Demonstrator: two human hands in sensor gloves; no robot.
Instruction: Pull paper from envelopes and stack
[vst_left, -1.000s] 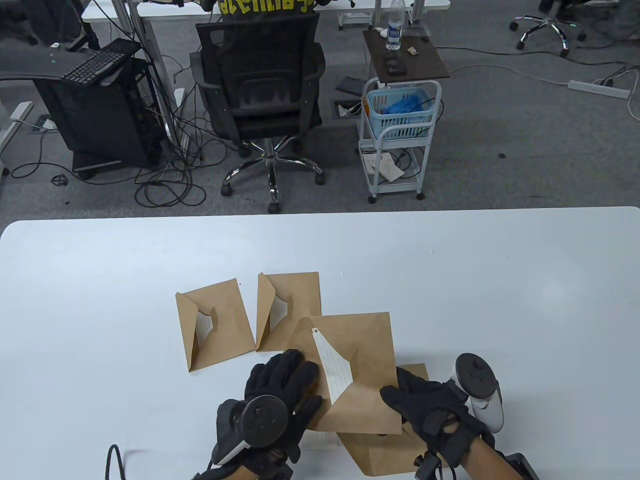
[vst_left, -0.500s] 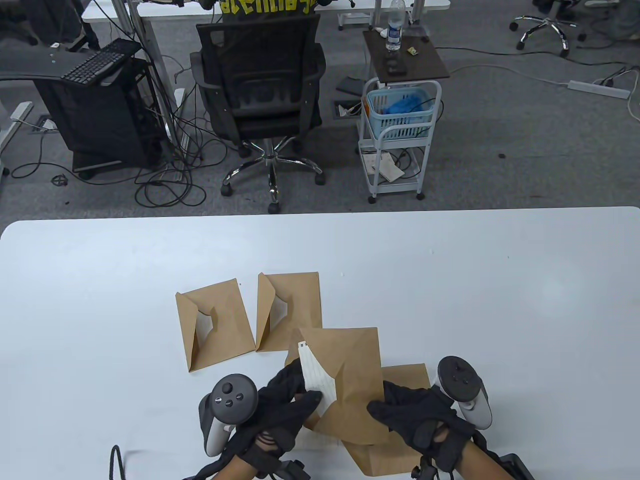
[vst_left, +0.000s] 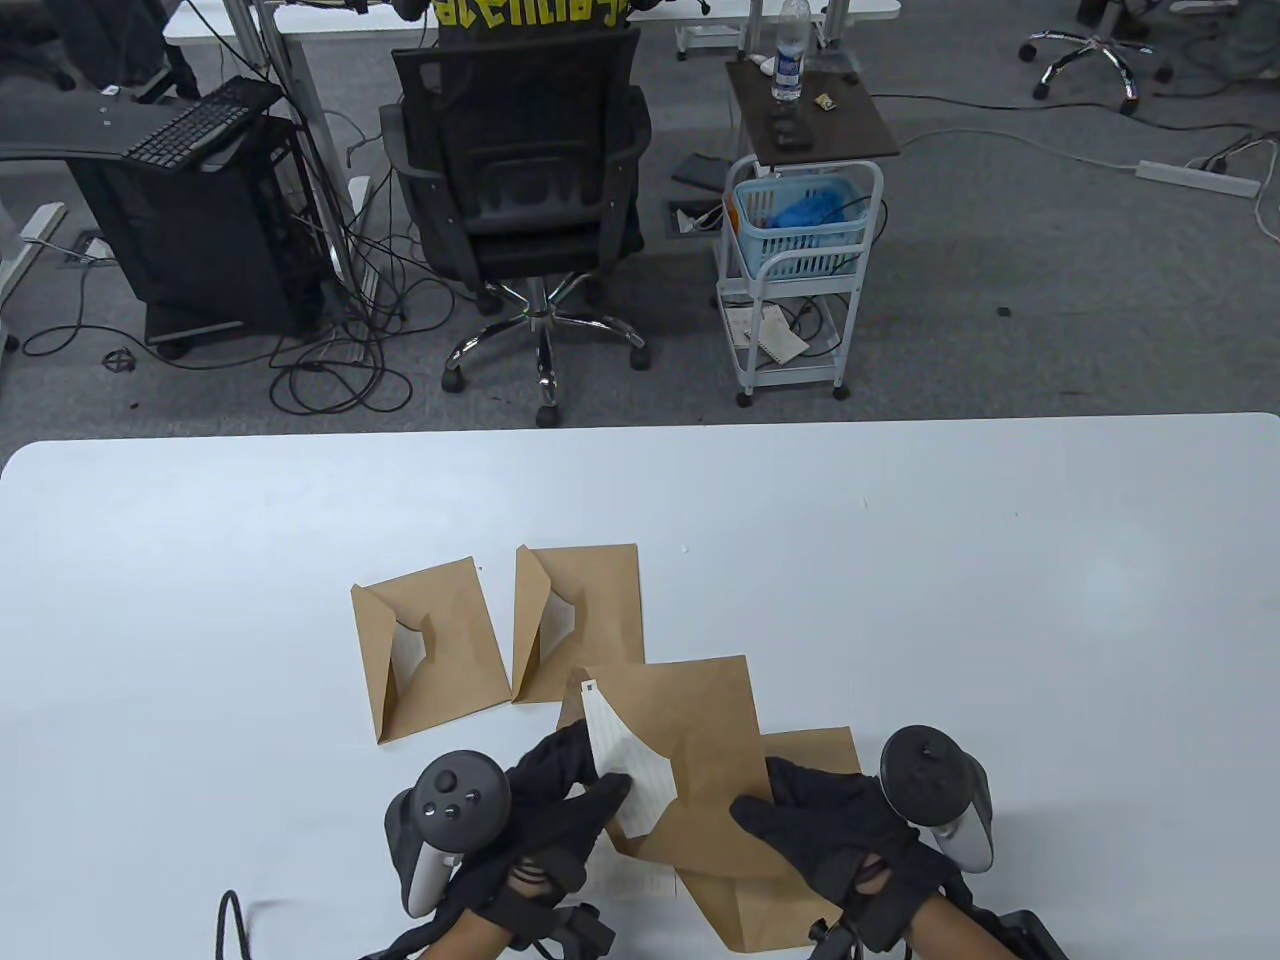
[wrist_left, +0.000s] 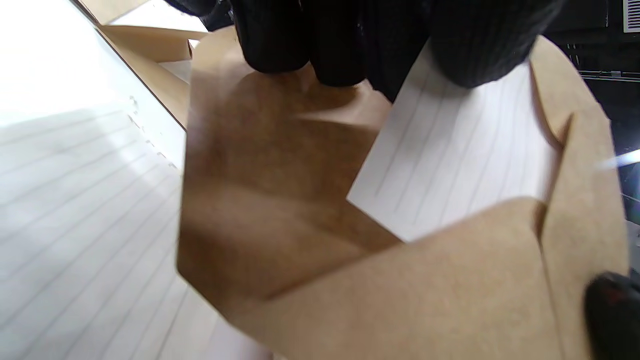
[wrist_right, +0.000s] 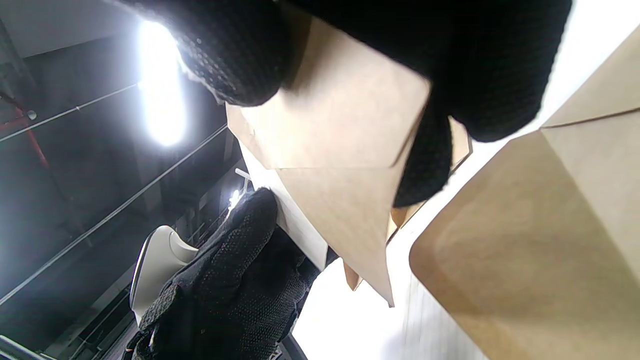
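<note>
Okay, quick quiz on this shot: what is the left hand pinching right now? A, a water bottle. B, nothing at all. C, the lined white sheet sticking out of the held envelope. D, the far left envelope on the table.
C: the left hand has its fingers clamped on the lined white sheet poking out of the held envelope, which the right hand grips on its other side.

Matt brown kraft-paper envelope (vst_left: 700, 760), smooth white lined paper (vst_left: 630, 770), black knit-cloth gloves (vst_left: 560, 800).

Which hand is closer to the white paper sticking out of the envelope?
Left. The left hand pinches the white paper itself; the right hand grips the envelope's opposite edge.
</note>
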